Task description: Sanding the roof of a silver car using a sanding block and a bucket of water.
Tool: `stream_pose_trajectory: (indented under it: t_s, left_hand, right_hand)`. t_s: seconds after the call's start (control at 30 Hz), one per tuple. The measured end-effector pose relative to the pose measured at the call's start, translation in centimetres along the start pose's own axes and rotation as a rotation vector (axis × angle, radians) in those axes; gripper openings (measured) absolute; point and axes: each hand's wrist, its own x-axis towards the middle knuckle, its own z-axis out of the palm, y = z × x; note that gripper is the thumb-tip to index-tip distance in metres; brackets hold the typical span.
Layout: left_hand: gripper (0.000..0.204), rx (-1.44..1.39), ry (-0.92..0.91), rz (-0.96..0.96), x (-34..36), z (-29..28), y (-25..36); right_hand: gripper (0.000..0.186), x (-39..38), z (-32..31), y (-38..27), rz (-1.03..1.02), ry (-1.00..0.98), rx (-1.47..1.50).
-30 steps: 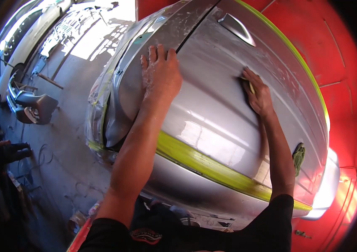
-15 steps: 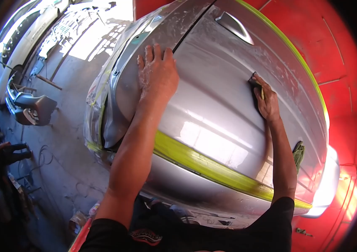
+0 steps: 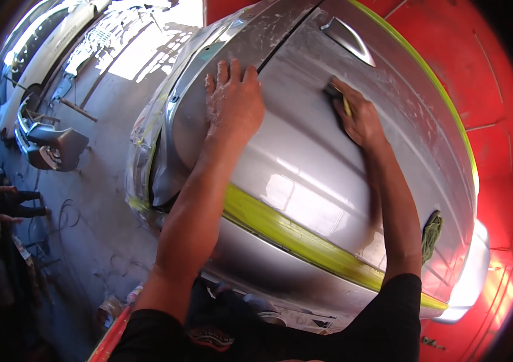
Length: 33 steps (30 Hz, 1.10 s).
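A silver-grey car body panel (image 3: pixel 305 136) spreads out below me, dull and streaked with whitish residue. My left hand (image 3: pixel 236 105) rests flat on it beside the dark panel gap, fingers spread and wet-looking, holding nothing. In my right hand (image 3: pixel 362 120) is a thin dark sanding pad (image 3: pixel 332 92) with a yellow layer, pressed to the surface below the door handle (image 3: pixel 349 41); the fingers partly hide it. Yellow-green masking tape (image 3: pixel 286 224) runs along the panel's near edge. A crumpled green cloth (image 3: pixel 431 236) lies on the car right of my right forearm.
Clear plastic sheeting (image 3: pixel 143 140) covers the car's left side. On the floor to the left stands a loose grey bumper (image 3: pixel 66 145) on a stand. Another person (image 3: pixel 21 203) is at the far left near a light-coloured car. A red wall (image 3: pixel 491 96) rises at the right.
My right hand has slid the sanding pad left and slightly away from me across the panel. My left hand stays in place on the surface. The whole view has shifted slightly.
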Motion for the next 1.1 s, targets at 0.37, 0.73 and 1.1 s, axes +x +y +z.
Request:
stream_pose_trajectory:
  t_s: [0.37,0.73,1.1]
  left_hand:
    - [0.039,-0.046,-0.018,0.008,-0.1,-0.4,0.7]
    - [0.041,-0.031,-0.021,-0.008,0.0,-0.2,1.1]
    - [0.04,-0.016,-0.009,-0.005,-0.3,-0.9,0.3]
  right_hand:
    - [0.038,10.1,6.2,-2.5,-0.124,-0.028,-0.044]
    - [0.039,8.4,5.4,-1.3,-0.101,-0.018,-0.136]
    - [0.039,-2.1,-0.7,1.6,0.062,0.016,-0.141]
